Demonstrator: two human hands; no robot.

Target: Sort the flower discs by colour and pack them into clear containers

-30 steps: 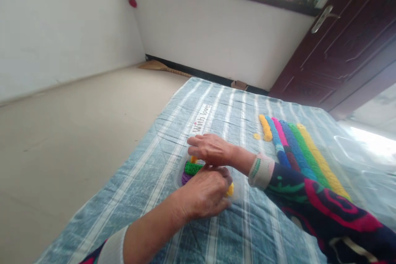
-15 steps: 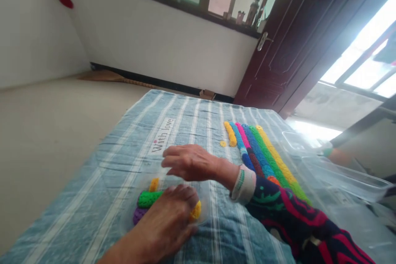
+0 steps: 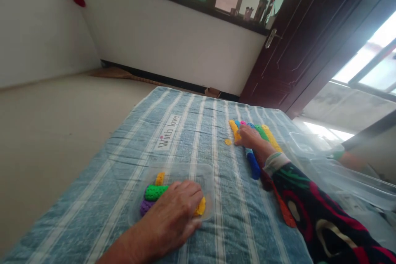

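My left hand (image 3: 179, 208) lies curled over crocheted rolls in a clear plastic tray (image 3: 208, 173), its fingers closed down on one. A green roll (image 3: 156, 192) and a purple roll (image 3: 145, 207) stick out to its left, and a yellow end (image 3: 201, 207) shows by its fingertips. Farther off, my right hand (image 3: 250, 136) bends its fingers around the near end of a short yellow roll (image 3: 234, 128) at the left of a row of coloured rolls. Part of that row is hidden under the hand and sleeve. One flat yellow crocheted disc (image 3: 228, 142) lies beside the fingers.
A striped blue cloth (image 3: 123, 169) covers the table. A small orange-yellow piece (image 3: 160, 178) sits at the tray's back. At the right, clear plastic containers (image 3: 352, 177) stand at the table's side. Behind are a wall and a dark red door (image 3: 278, 49).
My right hand has gone from above the tray, away and to the right, onto the row of rolls. My left hand stays over the rolls in the tray. The view has shifted slightly.
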